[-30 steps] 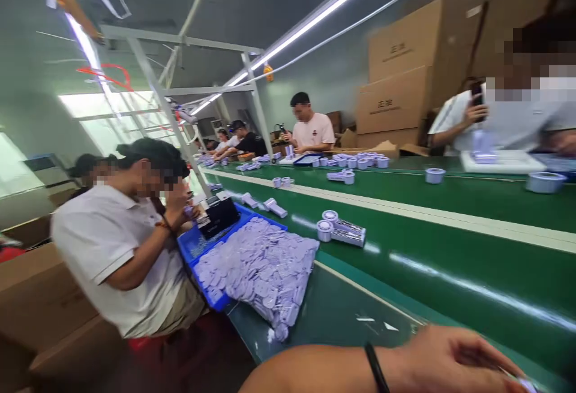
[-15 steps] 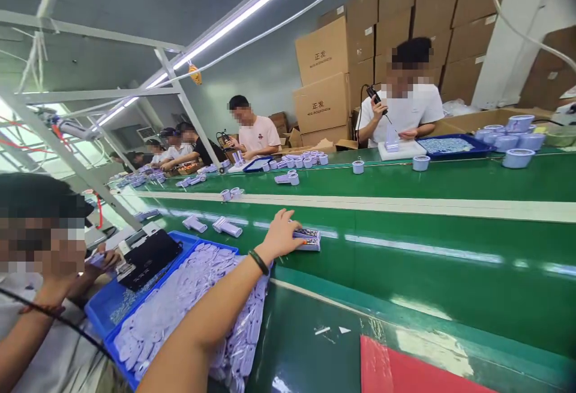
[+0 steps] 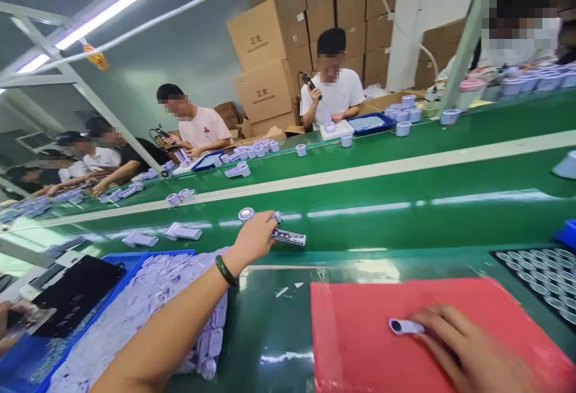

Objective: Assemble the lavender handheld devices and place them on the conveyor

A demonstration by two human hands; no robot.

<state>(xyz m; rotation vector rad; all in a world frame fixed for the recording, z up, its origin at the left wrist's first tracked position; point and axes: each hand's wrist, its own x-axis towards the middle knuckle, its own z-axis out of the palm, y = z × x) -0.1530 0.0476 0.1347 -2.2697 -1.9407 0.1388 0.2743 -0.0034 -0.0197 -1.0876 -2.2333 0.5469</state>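
Note:
My left hand (image 3: 255, 238) reaches out over the green conveyor belt (image 3: 405, 213) and closes on a lavender part with a round head (image 3: 274, 228). My right hand (image 3: 468, 354) rests on a red mat (image 3: 360, 333) in front of me, fingers curled onto a small lavender piece with a dark hole (image 3: 405, 326). A dark bracelet (image 3: 225, 270) sits on my left wrist.
A blue bin heaped with lavender shells (image 3: 135, 309) lies at lower left, and a black tray of round rings (image 3: 540, 273) at right. More lavender parts ride the belt (image 3: 180, 232). Workers sit across the line before stacked cardboard boxes (image 3: 270, 63).
The view has swung right and down, bringing the red mat, my right hand and the black tray into sight. My left hand stays on the lavender part on the belt.

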